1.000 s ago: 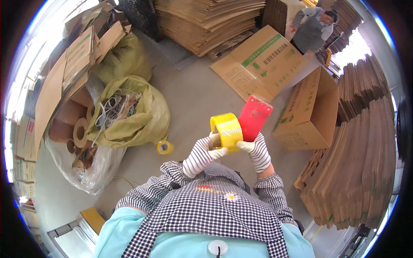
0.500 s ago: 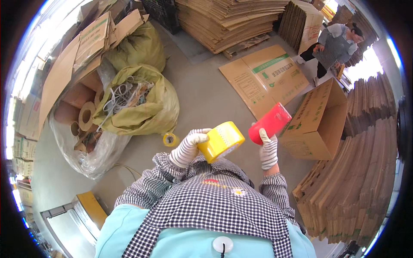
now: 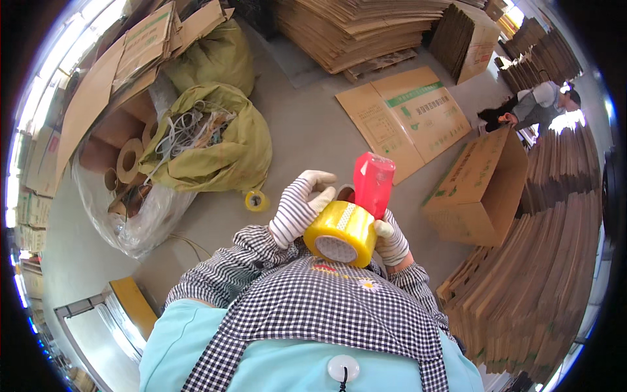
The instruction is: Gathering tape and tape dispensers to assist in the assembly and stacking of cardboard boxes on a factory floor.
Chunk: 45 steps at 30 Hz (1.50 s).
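Now that tape roll [image 3: 351,222] meets red dispenser [image 3: 373,186], your left hand [image 3: 297,209] loosens half-open; your right hand [image 3: 392,242] grips dispenser.

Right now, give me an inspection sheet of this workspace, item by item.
Surface: grey floor, partly covered by a flattened box.
Things in hand: yellow tape roll, with a red tool just behind it.
Clutter: green sack of tangled straps; loose tape roll beside it.
Hands: left hand beside the yellow tape roll, fingers parted, contact unclear; right hand grips the red tool, fingers mostly hidden.
Cables: thin cord-like strand on the floor, kind unclear.
Surroundings: open carton, cardboard stacks, co-worker.
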Each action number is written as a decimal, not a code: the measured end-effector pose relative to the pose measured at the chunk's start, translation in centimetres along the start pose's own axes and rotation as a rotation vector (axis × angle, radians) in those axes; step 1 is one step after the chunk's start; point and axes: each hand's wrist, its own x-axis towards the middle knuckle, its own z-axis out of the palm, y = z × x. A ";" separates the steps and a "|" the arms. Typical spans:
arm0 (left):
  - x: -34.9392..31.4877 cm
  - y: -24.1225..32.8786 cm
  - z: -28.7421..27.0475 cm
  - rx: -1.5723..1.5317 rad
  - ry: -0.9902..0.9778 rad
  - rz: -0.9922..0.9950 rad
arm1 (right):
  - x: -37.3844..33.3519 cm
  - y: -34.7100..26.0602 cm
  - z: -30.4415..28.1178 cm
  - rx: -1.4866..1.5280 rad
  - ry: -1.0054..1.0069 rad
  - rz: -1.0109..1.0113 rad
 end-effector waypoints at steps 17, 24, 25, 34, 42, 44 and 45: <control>-3.0 7.8 -1.5 1.202 -0.429 0.850 | 0.1 -0.4 1.8 -0.045 0.075 -0.080; -2.6 7.9 -1.6 1.417 -0.525 0.859 | -0.3 -0.5 2.4 -0.087 0.091 -0.025; -2.6 8.0 -1.5 1.417 -0.526 0.859 | -0.3 -0.4 2.4 -0.087 0.092 -0.026; -1.3 8.3 -1.6 1.397 -0.693 0.611 | -0.5 0.6 2.4 -0.138 0.134 -0.062; -0.2 6.2 -4.3 0.650 -0.627 0.106 | -0.5 1.5 2.6 -0.164 0.127 -0.040; -0.8 6.3 -4.6 0.654 -0.600 0.128 | -0.5 1.3 3.1 -0.151 0.125 -0.043; -0.9 6.2 -5.0 0.610 -0.620 0.191 | -0.5 1.2 3.3 -0.139 0.119 -0.047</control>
